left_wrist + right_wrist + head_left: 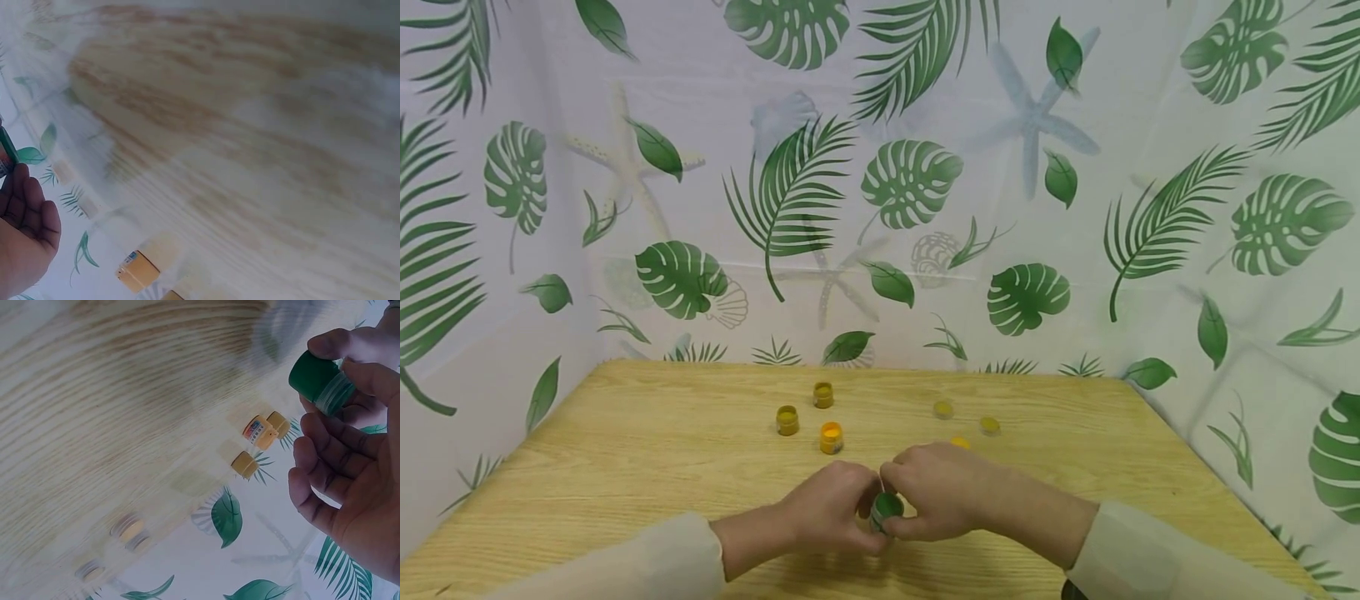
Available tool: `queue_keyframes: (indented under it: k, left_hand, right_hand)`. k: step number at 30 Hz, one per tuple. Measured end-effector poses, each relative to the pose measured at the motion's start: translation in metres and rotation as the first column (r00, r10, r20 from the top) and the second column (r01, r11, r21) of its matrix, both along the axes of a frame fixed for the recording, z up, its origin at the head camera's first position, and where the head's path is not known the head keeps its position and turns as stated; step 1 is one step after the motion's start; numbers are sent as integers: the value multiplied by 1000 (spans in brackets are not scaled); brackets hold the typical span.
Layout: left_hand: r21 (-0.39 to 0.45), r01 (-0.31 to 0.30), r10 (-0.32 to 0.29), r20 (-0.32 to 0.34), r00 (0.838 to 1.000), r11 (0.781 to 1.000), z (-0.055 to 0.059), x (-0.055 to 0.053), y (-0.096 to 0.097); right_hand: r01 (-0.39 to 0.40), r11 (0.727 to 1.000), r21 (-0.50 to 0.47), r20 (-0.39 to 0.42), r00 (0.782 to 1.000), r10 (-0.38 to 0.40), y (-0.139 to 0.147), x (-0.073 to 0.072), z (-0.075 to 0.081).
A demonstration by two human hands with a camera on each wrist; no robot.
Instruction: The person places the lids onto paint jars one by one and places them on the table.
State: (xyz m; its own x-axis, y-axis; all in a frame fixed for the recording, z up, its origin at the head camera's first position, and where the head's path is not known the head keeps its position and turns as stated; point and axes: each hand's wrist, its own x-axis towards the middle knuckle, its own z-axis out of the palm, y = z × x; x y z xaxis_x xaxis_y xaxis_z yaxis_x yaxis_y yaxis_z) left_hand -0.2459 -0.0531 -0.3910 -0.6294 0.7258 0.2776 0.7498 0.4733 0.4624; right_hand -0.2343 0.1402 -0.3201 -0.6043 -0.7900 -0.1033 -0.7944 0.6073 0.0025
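My left hand [829,507] holds a small green paint jar [888,505] low over the front middle of the table. My right hand [946,490] pinches the jar's rim end between thumb and forefinger, the other fingers loosely bent below in the right wrist view. There the green body of the jar [310,373] shows, with a clear ribbed lid [335,394] at the right hand's end. In the left wrist view the left hand [28,219] is cut by the frame's edge, a sliver of the green jar [7,150] by its fingertips.
Beyond my hands three jars of yellow paint stand uncovered: a back one [823,395], a left one [787,421] and a brighter orange-yellow one [831,438]. Right of them lie three lids [943,409], one partly behind my right hand. A leaf-print curtain [925,317] surrounds the wooden table [647,442].
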Motion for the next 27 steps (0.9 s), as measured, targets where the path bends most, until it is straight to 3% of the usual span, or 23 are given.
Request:
queue_keyframes:
  k: [15,27]
  left_hand:
    - [25,-45,45,4,999,999,3,6,2]
    - [59,-75,79,-68,995,995,0,13,9]
  right_hand:
    - [-14,999,-48,-57,998,12,2,-2,-5]
    - [11,998,-61,-165,986,-21,-2,1,-15]
